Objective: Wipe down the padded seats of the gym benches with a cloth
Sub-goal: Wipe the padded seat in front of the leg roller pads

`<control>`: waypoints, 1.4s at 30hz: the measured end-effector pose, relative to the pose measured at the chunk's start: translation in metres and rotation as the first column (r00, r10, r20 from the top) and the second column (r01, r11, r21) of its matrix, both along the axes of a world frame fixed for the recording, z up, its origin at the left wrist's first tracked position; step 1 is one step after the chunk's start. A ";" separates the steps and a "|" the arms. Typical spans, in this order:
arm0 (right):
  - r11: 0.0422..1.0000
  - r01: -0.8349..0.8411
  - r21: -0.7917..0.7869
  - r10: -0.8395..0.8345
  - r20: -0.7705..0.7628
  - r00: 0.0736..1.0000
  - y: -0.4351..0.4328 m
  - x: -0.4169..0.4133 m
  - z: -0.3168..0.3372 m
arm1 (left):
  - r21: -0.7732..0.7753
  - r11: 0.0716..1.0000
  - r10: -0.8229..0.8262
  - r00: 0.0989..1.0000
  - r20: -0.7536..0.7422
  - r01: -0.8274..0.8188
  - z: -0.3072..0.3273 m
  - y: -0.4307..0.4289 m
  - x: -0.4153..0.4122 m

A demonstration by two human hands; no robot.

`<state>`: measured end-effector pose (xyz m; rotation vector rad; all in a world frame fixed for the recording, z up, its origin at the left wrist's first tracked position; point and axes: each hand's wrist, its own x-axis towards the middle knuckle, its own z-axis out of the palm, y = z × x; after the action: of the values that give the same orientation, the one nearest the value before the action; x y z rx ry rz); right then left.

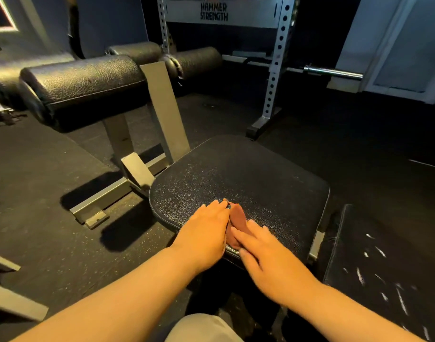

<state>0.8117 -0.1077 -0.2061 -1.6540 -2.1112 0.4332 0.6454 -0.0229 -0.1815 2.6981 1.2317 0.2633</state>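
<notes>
I see a black, pebble-grained padded vinyl seat (248,183) with a reddish-brown folded cloth (237,219) near its front edge. The black leather-textured roller pads (85,82) sit on grey metal frame posts (166,107). The dark rubber floor (51,193) is finely speckled; a black backrest pad (374,262) shows white scuffs.

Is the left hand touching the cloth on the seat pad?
Touching. The head view shows the left hand lying flat on the reddish cloth, its fingers overlapping the cloth's edge on the seat pad.
</notes>
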 end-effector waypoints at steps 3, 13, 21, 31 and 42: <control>1.000 0.010 0.006 -0.010 -0.053 0.999 0.007 0.028 0.000 | -0.004 1.000 0.021 0.999 -0.025 -0.021 0.003 -0.001 0.001; 0.998 -0.067 0.011 0.067 -0.017 0.998 0.017 0.011 0.002 | -0.010 0.999 0.045 0.999 -0.007 -0.045 0.002 0.003 -0.005; 0.954 0.298 0.028 -0.299 0.032 0.954 0.047 0.021 -0.015 | -0.029 0.993 0.115 0.992 -0.042 -0.117 0.011 0.010 -0.014; 0.986 0.169 0.015 -0.169 0.005 0.986 0.056 0.035 -0.005 | -0.059 0.990 0.123 0.992 -0.027 -0.125 0.007 0.015 -0.011; 0.996 0.066 0.053 -0.065 -0.022 0.998 0.068 0.032 -0.005 | -0.033 0.989 0.141 0.990 -0.015 -0.141 0.009 0.022 -0.017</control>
<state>0.8439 -0.0394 -0.2108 -1.6760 -2.0304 0.3678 0.6283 -0.0013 -0.1725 2.5915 1.4193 0.2415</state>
